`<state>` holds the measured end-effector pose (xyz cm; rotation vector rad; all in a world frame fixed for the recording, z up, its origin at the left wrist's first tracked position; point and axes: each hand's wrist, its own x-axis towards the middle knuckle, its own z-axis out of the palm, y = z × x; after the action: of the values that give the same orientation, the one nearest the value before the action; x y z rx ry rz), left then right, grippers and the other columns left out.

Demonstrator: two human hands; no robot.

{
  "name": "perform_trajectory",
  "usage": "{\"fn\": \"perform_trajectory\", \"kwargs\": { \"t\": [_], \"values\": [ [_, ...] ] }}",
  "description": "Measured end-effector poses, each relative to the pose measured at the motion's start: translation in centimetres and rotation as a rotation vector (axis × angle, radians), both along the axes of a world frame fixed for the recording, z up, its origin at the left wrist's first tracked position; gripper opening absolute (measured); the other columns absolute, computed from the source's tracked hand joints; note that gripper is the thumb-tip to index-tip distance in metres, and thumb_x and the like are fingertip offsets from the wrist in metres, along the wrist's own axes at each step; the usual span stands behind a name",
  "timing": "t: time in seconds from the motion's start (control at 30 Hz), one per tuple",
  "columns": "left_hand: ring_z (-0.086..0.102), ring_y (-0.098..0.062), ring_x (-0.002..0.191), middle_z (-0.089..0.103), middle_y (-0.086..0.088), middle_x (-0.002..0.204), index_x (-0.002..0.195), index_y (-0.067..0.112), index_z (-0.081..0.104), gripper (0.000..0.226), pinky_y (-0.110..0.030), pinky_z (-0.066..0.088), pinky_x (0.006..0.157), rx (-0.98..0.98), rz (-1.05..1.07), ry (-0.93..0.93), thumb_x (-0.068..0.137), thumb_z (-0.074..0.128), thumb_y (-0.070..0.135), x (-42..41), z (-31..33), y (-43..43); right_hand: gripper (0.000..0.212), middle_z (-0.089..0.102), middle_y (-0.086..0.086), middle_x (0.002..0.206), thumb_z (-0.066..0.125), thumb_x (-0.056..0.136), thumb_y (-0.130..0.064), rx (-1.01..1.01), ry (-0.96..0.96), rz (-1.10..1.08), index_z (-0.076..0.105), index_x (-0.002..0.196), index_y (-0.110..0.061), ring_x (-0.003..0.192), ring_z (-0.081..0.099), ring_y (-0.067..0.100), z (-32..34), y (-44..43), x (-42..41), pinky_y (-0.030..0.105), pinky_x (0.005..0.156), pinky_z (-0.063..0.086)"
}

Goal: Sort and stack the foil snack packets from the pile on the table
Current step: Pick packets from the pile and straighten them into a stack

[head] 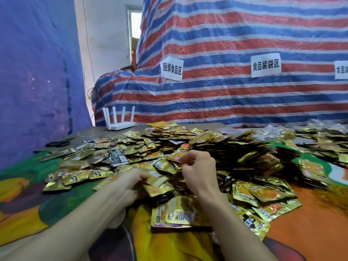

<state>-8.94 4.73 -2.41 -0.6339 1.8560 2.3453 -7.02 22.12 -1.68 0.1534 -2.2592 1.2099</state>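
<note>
A wide pile of gold foil snack packets covers the middle of the table. A small flat stack of packets lies at the near edge between my forearms. My left hand rests in the pile's near side, fingers closed on a few gold packets. My right hand sits just right of it on the pile, fingertips pinching the edge of a packet. One silver packet lies among the gold ones at left.
A colourful patterned cloth covers the table. A white router with several antennas stands at the far left edge, black scissors near it. A striped tarp with paper labels hangs behind. More packets spread to the right.
</note>
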Motion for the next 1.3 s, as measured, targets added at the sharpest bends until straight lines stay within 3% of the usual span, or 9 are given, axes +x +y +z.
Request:
{"fn": "perform_trajectory", "kwargs": {
  "t": [0.13, 0.27, 0.33, 0.47, 0.63, 0.73, 0.93, 1.07, 1.3],
  "values": [
    [0.072, -0.030, 0.082, 0.065, -0.021, 0.112, 0.112, -0.004, 0.061, 0.034, -0.030, 0.056, 0.043, -0.137, -0.123, -0.016, 0.086, 0.076, 0.012, 0.4, -0.3, 2.1, 0.021, 0.069, -0.009, 0.080, 0.063, 0.087, -0.001, -0.067, 0.047, -0.001, 0.076, 0.085, -0.018, 0.070, 0.065, 0.001, -0.2, 0.0, -0.4, 0.012, 0.058, 0.049],
    [0.061, -0.016, 0.052, 0.069, -0.001, 0.073, 0.083, 0.009, 0.064, 0.060, -0.021, 0.047, 0.052, -1.028, -0.260, -0.014, 0.090, 0.052, 0.067, 0.7, -0.8, 0.9, 0.012, 0.068, -0.010, 0.079, 0.069, 0.091, -0.010, -0.067, 0.015, 0.014, 0.073, 0.091, -0.022, 0.072, 0.064, 0.002, -0.5, -0.2, -0.7, 0.018, 0.065, 0.053],
    [0.061, -0.013, 0.052, 0.067, 0.005, 0.053, 0.065, 0.012, 0.066, 0.072, -0.022, 0.052, 0.061, -1.213, -0.265, 0.002, 0.093, 0.038, 0.072, 0.7, -0.7, -0.5, 0.006, 0.068, -0.010, 0.078, 0.070, 0.092, -0.017, -0.087, 0.004, 0.028, 0.073, 0.093, -0.022, 0.070, 0.064, 0.001, -0.6, -0.2, -0.8, 0.013, 0.060, 0.049],
    [0.070, -0.029, 0.086, 0.071, -0.012, 0.078, 0.087, 0.009, 0.069, 0.055, -0.039, 0.055, 0.085, -1.471, -0.105, 0.044, 0.092, 0.052, 0.062, -0.2, 0.0, -4.4, 0.009, 0.068, -0.010, 0.077, 0.069, 0.092, -0.020, -0.068, -0.023, 0.047, 0.075, 0.088, -0.022, 0.070, 0.062, 0.000, -0.8, -0.4, -0.7, 0.006, 0.054, 0.041],
    [0.046, -0.029, 0.125, 0.051, -0.010, 0.132, 0.118, 0.019, 0.051, 0.060, -0.042, 0.044, 0.100, -1.573, -0.017, 0.050, 0.083, 0.063, 0.065, -2.0, -1.2, -8.7, 0.014, 0.068, -0.011, 0.073, 0.065, 0.089, -0.017, 0.034, -0.121, 0.097, 0.073, 0.083, -0.026, 0.069, 0.065, 0.004, -0.7, -1.2, 0.0, 0.020, 0.061, 0.053],
    [0.043, -0.028, 0.130, 0.048, -0.006, 0.139, 0.127, 0.024, 0.049, 0.065, -0.045, 0.037, 0.106, -1.561, 0.015, 0.097, 0.083, 0.059, 0.070, -3.3, -1.2, -11.0, 0.012, 0.068, -0.011, 0.078, 0.062, 0.084, -0.022, 0.203, -0.248, 0.098, 0.072, 0.084, -0.029, 0.078, 0.065, 0.011, -0.5, -1.5, 0.5, 0.037, 0.074, 0.058],
    [0.019, -0.040, 0.149, 0.017, -0.011, 0.165, 0.155, 0.035, 0.025, 0.080, -0.060, 0.020, 0.119, -1.522, -0.253, -0.169, 0.081, 0.054, 0.041, -4.5, -0.5, -16.8, 0.014, 0.068, -0.008, 0.080, 0.059, 0.074, -0.022, 0.405, -0.377, 0.008, 0.069, 0.083, -0.027, 0.080, 0.062, 0.016, 1.2, -2.2, 2.0, 0.036, 0.077, 0.056],
    [0.040, -0.035, 0.139, 0.035, -0.012, 0.158, 0.155, 0.030, 0.028, 0.074, -0.042, 0.039, 0.111, -1.600, -0.285, -0.147, 0.087, 0.056, 0.037, -4.6, -1.0, -18.9, 0.021, 0.068, -0.003, 0.091, 0.060, 0.075, -0.025, 0.520, -0.256, -0.081, 0.068, 0.093, -0.021, 0.085, 0.062, 0.019, 2.0, -4.0, 2.0, 0.036, 0.076, 0.058],
    [0.054, -0.027, 0.122, 0.052, -0.005, 0.132, 0.126, 0.017, 0.051, 0.038, -0.037, 0.048, 0.090, -1.905, -0.382, -0.040, 0.090, 0.056, 0.029, -3.8, -0.4, -18.2, 0.059, 0.061, 0.006, 0.127, 0.062, 0.090, -0.052, 0.683, -0.219, 0.217, 0.049, 0.133, -0.014, 0.112, 0.058, 0.025, 2.2, -11.1, -5.4, 0.042, 0.095, 0.052]
  ]
}}
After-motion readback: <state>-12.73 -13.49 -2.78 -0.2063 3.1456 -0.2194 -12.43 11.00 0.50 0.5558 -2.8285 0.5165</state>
